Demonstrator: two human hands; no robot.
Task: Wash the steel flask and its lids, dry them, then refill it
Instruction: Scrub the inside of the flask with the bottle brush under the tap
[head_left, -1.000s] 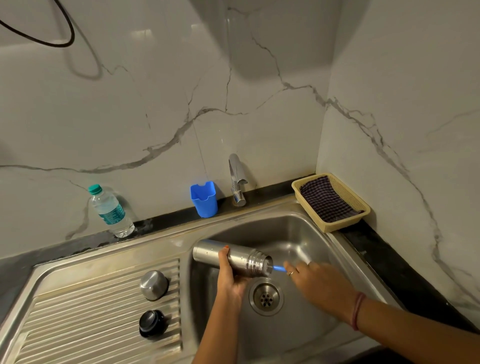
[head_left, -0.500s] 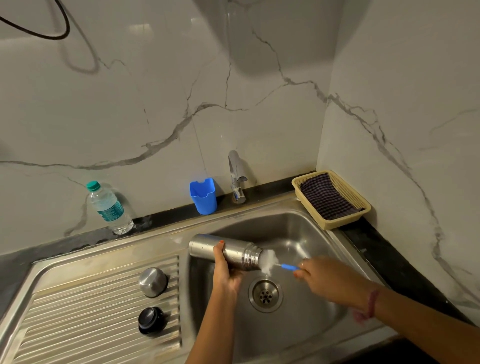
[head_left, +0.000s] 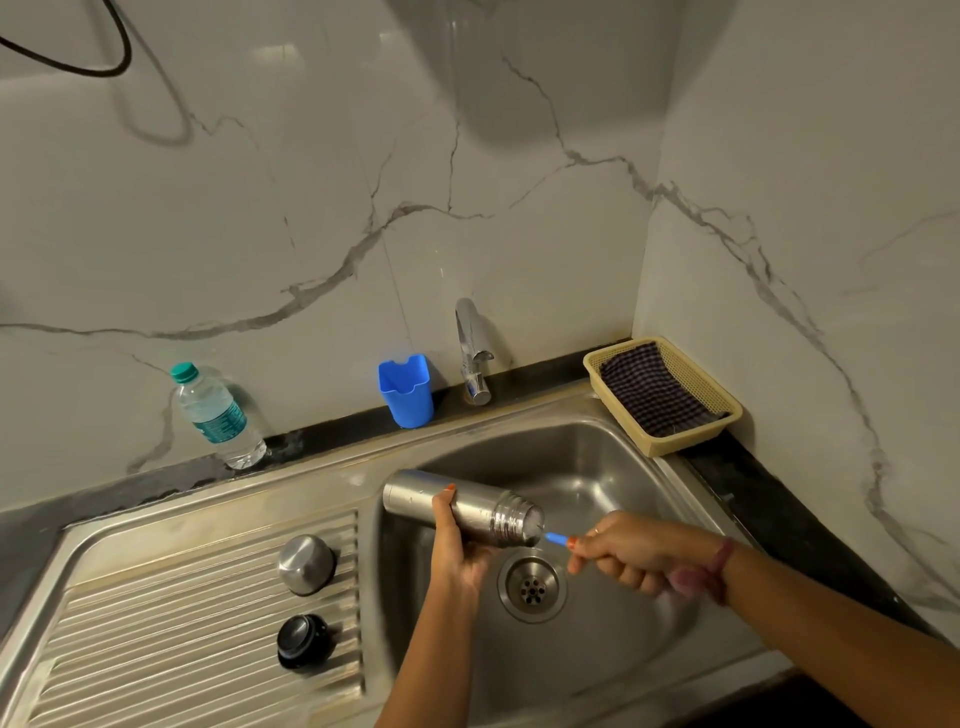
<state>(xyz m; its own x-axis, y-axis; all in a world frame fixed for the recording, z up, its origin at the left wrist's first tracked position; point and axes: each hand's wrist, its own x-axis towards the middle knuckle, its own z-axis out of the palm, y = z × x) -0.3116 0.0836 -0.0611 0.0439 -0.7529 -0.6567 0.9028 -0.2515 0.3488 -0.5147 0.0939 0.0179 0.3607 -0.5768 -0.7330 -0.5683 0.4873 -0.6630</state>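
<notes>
Gripping the flask (head_left: 467, 506) sideways over the sink (head_left: 613, 467), left hand (head_left: 460, 545); right hand (head_left: 623, 556) pinches the brush handle (head_left: 555, 538).

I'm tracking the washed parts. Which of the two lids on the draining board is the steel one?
The steel lid is the shiny dome lying farther from the person, nearer the wall; the black lid sits in front of it.

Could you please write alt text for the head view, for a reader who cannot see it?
Over a steel sink, the left hand holds a steel flask sideways while the right hand pushes a blue-handled brush into its mouth. A steel cap and black lid sit on the drainboard.
</notes>
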